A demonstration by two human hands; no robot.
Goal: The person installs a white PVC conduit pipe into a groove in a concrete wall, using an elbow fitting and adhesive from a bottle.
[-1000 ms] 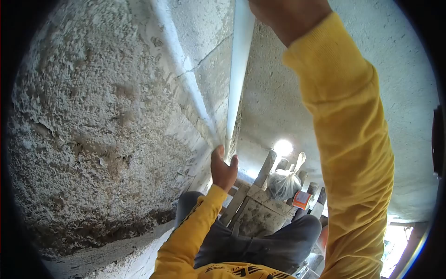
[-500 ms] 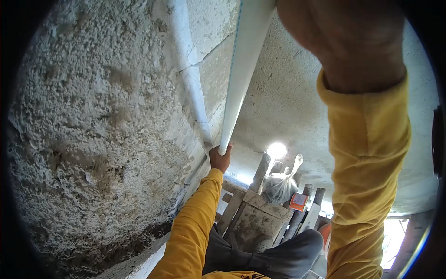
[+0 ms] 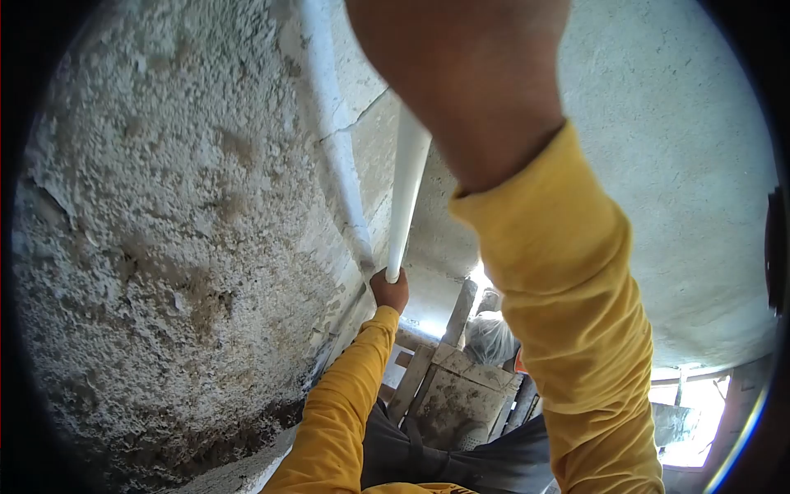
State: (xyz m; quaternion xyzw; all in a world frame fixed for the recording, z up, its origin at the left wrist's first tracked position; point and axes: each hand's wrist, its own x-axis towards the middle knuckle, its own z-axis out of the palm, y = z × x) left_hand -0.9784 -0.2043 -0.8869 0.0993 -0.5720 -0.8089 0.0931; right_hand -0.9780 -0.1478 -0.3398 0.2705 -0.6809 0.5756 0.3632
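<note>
A long white plastic pipe (image 3: 406, 185) runs down the middle of the view, beside a pale strip (image 3: 339, 156) on the wall. My left hand (image 3: 389, 291) is closed around its lower end, the arm stretched out in a yellow sleeve. Large and close to the camera, my right hand (image 3: 473, 82) crosses in front of the pipe's upper part and covers it. The upper frame edge cuts off the right hand's fingers, so what they hold is hidden.
Rough plaster wall (image 3: 181, 247) fills the left side, with a smoother wall (image 3: 666, 181) on the right. Below are wooden planks (image 3: 411, 383) and a clear plastic bag (image 3: 491, 339). A bright opening (image 3: 691, 420) shows at lower right.
My right hand and forearm have moved left, across the pipe, and now cover part of the bag and the orange container. My left hand stays around the pipe's lower end, slightly lower in view.
</note>
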